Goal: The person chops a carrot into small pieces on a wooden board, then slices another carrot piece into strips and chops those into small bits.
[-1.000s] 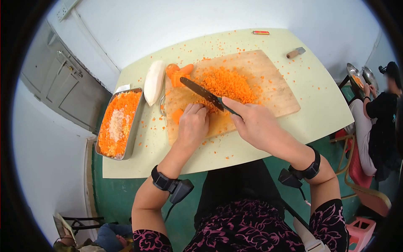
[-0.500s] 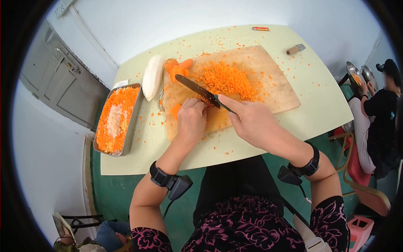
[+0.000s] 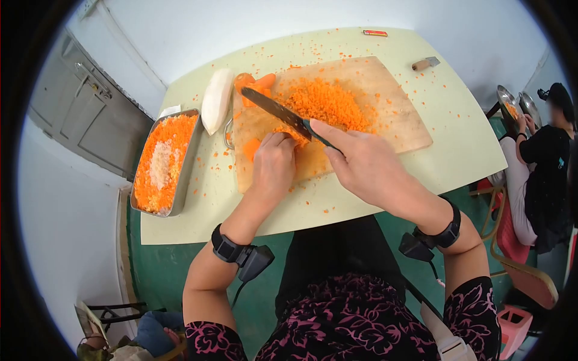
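Observation:
My right hand (image 3: 358, 153) is closed round the green handle of a knife (image 3: 278, 112), whose dark blade points to the upper left over the wooden cutting board (image 3: 403, 126). Beside the blade, my left hand (image 3: 275, 161) presses with bent fingers on orange carrot pieces (image 3: 290, 136) at the board's left part. Behind the blade lies a heap of finely chopped carrot (image 3: 331, 103). Larger carrot chunks (image 3: 264, 82) rest at the board's upper left corner, and another chunk (image 3: 251, 148) is left of my left hand.
Left of the board are a peeled white radish (image 3: 217, 101) and a metal tray (image 3: 188, 170) of chopped orange and pale food. A lighter (image 3: 375, 33) and a small scraper (image 3: 426, 63) lie at the back. Another person (image 3: 545, 162) sits at the right, holding a metal bowl.
The knife blade has lifted slightly and shifted to the left with my right hand. My left hand remains at the carrot pieces. The whole view has shifted a little.

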Demonstrator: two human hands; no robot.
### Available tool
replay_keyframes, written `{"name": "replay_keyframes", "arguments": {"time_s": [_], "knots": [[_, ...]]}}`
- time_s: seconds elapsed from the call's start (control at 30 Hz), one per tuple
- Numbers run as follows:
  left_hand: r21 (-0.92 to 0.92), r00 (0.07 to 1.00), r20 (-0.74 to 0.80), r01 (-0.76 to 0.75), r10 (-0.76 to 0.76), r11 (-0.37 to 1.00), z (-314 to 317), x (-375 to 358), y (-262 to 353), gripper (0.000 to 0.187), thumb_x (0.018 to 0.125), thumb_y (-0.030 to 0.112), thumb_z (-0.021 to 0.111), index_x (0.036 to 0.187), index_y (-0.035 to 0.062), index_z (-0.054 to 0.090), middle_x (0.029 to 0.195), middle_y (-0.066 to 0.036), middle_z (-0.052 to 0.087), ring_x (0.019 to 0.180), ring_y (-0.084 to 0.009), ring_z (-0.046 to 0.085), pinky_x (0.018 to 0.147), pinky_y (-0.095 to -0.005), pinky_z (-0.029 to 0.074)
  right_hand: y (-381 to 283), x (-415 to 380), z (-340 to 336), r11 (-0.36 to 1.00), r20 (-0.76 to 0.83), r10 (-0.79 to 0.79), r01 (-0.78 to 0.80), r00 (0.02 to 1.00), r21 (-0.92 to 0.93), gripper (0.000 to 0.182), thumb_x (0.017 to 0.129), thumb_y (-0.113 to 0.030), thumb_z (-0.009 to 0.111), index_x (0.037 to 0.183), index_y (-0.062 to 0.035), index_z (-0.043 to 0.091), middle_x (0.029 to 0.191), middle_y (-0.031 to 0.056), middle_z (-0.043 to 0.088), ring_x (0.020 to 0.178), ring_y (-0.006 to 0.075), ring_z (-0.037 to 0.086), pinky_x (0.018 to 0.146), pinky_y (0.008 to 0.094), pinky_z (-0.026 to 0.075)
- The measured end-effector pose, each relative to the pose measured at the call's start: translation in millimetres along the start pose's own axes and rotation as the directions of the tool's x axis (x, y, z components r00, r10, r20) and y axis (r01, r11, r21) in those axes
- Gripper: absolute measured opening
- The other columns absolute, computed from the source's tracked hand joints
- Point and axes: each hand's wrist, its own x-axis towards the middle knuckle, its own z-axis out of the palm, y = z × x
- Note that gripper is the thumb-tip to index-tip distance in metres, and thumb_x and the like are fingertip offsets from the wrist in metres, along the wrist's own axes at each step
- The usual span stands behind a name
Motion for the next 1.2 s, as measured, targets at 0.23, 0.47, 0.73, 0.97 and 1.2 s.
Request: {"name": "replay_keyframes", "arguments": {"time_s": [0.23,0.47,0.73,0.97,1.2], "knots": [[-0.041,0.998,-0.010,0.064,-0.064,0.997,1.6,0.2,-3.0,0.009,0.066,-0.007,0.061,0.072,-0.0018,0.065,0.075,-0.014,0.062,0.074,-0.0306,0.059,0.065,-0.0379,0.049,-4.7,3.0,-6.4,0.999,-0.027,0.034,-0.034,0.999,-0.008,0.036,0.084,-0.011,0.054,0.120,-0.0038,0.055,0.064,0.0160,0.060,0.058,0.0318,0.060,0.054,0.0428,0.048],[-0.054,0.996,-0.004,0.090,-0.091,0.994,-0.5,1.2,-5.1,0.008,0.067,-0.005,0.063,0.073,-0.0008,0.066,0.075,-0.013,0.063,0.072,-0.0307,0.059,0.065,-0.0384,0.049,-3.2,3.4,-5.2,1.000,-0.008,0.024,-0.024,1.000,-0.005,0.037,0.084,-0.011,0.054,0.121,-0.0036,0.054,0.065,0.0174,0.060,0.059,0.0332,0.060,0.055,0.0434,0.048],[-0.020,0.996,0.024,0.083,-0.083,0.996,-2.3,0.1,-4.9,0.007,0.067,-0.004,0.064,0.073,-0.0004,0.065,0.074,-0.013,0.062,0.073,-0.0304,0.060,0.065,-0.0379,0.050,-2.2,5.6,-1.3,0.999,0.014,0.040,-0.040,0.999,0.017,0.037,0.084,-0.010,0.053,0.120,-0.0021,0.054,0.064,0.0182,0.059,0.060,0.0347,0.060,0.056,0.0443,0.047],[-0.014,0.996,0.011,0.085,-0.085,0.996,-0.8,1.9,-3.7,0.006,0.066,-0.004,0.064,0.071,-0.0011,0.063,0.076,-0.014,0.062,0.075,-0.0306,0.060,0.066,-0.0377,0.050,-1.8,3.8,2.1,1.000,0.029,0.020,-0.020,0.999,0.004,0.037,0.085,-0.011,0.054,0.120,-0.0021,0.054,0.063,0.0175,0.060,0.060,0.0343,0.060,0.056,0.0437,0.048],[0.051,0.993,0.073,0.095,-0.098,0.994,-3.2,0.5,-3.1,0.007,0.070,-0.002,0.064,0.076,-0.0008,0.067,0.076,-0.014,0.063,0.073,-0.0299,0.060,0.066,-0.0374,0.049,-3.5,4.6,-1.9,0.995,0.097,0.099,-0.100,0.990,0.004,0.039,0.085,-0.008,0.054,0.124,-0.0056,0.054,0.076,0.0196,0.061,0.068,0.0355,0.060,0.062,0.0438,0.047]]}}
